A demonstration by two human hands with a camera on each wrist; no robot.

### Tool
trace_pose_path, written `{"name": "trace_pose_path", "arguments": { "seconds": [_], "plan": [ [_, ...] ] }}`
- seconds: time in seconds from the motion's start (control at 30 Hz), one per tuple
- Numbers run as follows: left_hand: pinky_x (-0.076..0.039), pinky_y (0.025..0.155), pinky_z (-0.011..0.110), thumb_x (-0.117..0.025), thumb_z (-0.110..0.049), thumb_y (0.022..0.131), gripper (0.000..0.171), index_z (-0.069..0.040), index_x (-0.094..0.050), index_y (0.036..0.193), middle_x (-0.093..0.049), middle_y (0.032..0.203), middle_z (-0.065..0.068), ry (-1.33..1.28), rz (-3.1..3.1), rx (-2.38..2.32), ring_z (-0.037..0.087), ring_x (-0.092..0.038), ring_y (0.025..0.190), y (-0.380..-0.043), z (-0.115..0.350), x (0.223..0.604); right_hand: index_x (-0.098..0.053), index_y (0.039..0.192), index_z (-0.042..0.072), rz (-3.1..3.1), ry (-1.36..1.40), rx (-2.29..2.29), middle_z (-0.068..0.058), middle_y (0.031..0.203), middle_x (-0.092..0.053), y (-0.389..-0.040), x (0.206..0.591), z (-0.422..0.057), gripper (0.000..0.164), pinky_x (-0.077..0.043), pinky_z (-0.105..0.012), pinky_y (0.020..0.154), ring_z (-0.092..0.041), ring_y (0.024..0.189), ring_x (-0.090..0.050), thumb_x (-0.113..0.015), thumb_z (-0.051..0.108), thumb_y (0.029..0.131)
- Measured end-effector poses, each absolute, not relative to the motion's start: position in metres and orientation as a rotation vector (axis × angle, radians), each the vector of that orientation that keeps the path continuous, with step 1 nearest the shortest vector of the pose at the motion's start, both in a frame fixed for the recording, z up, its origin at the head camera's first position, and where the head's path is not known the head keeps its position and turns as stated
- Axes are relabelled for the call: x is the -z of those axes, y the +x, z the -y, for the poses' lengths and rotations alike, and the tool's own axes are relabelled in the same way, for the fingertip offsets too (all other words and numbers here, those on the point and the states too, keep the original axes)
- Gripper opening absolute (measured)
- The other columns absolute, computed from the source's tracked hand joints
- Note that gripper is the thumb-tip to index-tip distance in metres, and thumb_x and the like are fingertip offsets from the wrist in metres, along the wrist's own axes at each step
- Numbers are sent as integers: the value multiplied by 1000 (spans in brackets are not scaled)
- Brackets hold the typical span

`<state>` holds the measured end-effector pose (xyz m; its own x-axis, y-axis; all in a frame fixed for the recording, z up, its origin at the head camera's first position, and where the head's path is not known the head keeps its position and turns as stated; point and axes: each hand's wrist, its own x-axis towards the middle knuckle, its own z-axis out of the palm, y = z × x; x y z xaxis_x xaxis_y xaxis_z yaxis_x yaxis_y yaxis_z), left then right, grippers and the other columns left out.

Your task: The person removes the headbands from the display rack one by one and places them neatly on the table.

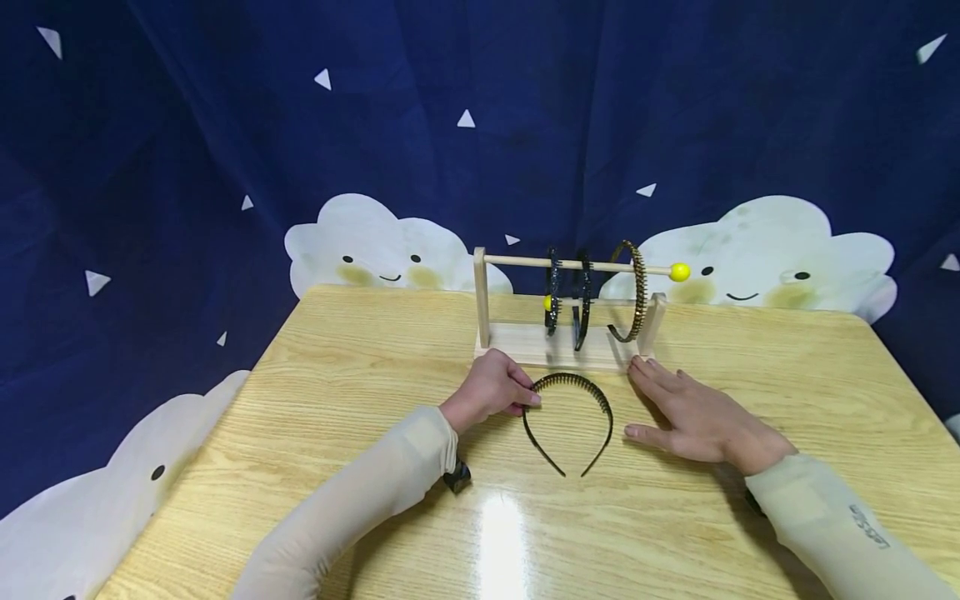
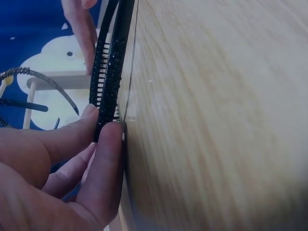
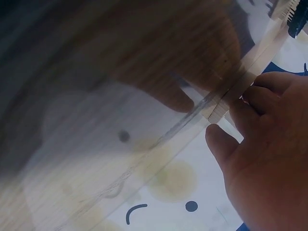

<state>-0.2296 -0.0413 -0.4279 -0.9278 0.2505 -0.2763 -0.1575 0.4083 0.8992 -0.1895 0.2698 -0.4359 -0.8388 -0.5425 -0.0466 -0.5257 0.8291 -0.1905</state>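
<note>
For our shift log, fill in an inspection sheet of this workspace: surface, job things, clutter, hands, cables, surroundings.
Surface: glossy light-brown wood-grain table.
Job things: pale wooden yellow-tipped two-bar rack; two black glittery headbands and one brown toothed headband hang on it; arched black toothed headband in front of it.
Clutter: nothing seen.
Hands: left hand pinches the arched headband; right hand holds nothing, near the rack's right end.
Cables: nothing seen.
Surroundings: dark-blue cloth backdrop with white smiling clouds.

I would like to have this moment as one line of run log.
left hand: pinches black headband | right hand: holds nothing, near wooden rack | on rack: three headbands hanging
</note>
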Motion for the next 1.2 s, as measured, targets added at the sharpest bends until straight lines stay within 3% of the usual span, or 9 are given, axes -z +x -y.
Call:
{"name": "trace_pose_path", "arguments": {
  "seconds": [0.93, 1.2],
  "plan": [
    [-60, 60, 30, -86, -4, 77, 13, 0, -78, 87, -71, 81, 4, 131, -2374, -1429, 21, -72, 67, -228, 46, 424, -27, 157, -1, -2910, -854, 258, -22, 163, -20, -189, 434, -270, 95, -24, -60, 115, -40, 147, -23, -44, 70, 96],
    [-60, 65, 31, -90, -10, 75, 31, 4, -76, 100, -71, 84, 4, 190, -2435, -1431, 21, -72, 72, -232, 53, 416, -27, 157, -1, -2913, -861, 257, -22, 162, -20, -189, 434, -270, 95, -24, -60, 115, -41, 147, -24, -44, 69, 96]
  ]
}}
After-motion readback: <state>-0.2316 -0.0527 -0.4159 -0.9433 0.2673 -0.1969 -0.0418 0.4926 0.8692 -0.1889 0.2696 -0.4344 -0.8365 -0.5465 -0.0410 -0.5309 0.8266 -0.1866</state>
